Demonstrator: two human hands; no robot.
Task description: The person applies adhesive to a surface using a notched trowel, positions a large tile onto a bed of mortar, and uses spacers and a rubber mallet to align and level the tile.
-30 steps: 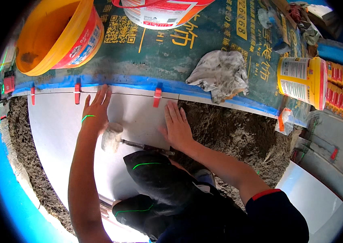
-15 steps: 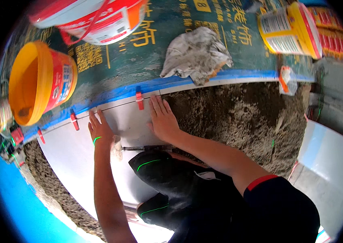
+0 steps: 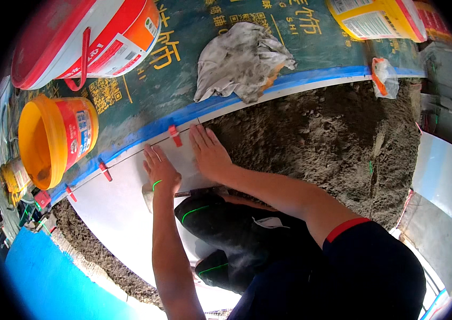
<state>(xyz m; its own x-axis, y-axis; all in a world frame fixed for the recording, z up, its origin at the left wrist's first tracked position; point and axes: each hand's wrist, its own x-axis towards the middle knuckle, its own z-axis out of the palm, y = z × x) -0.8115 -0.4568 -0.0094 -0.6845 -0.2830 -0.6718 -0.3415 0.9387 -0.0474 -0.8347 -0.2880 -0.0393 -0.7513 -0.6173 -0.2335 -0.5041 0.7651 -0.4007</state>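
Observation:
My left hand (image 3: 161, 172) lies flat near the far edge of a white tile (image 3: 114, 208), fingers stretched toward the joint. To its right, my right hand (image 3: 211, 156) is also spread flat, close to the tile's right corner. A red levelling clip (image 3: 175, 135) stands in the joint between and just beyond my fingertips. Another red clip (image 3: 105, 171) and a third clip (image 3: 70, 193) sit farther left along the same joint. Beside my left wrist, what looks like a mallet (image 3: 148, 198) lies on the tile, partly hidden by my arm and knee.
Rough dark mortar (image 3: 322, 144) spreads right of the tile. Beyond the blue tape (image 3: 311, 78), a green protective sheet (image 3: 178, 90) carries a dirty rag (image 3: 239, 61), a red-and-white bucket (image 3: 103, 48), a yellow bucket (image 3: 44, 144) and another yellow bucket (image 3: 375, 18). A plastic bag (image 3: 385, 79) lies by the mortar.
My left hand has slid right along the tile's edge, closer to my right hand and the red clip. My right hand stays in about the same place. The view has shifted slightly.

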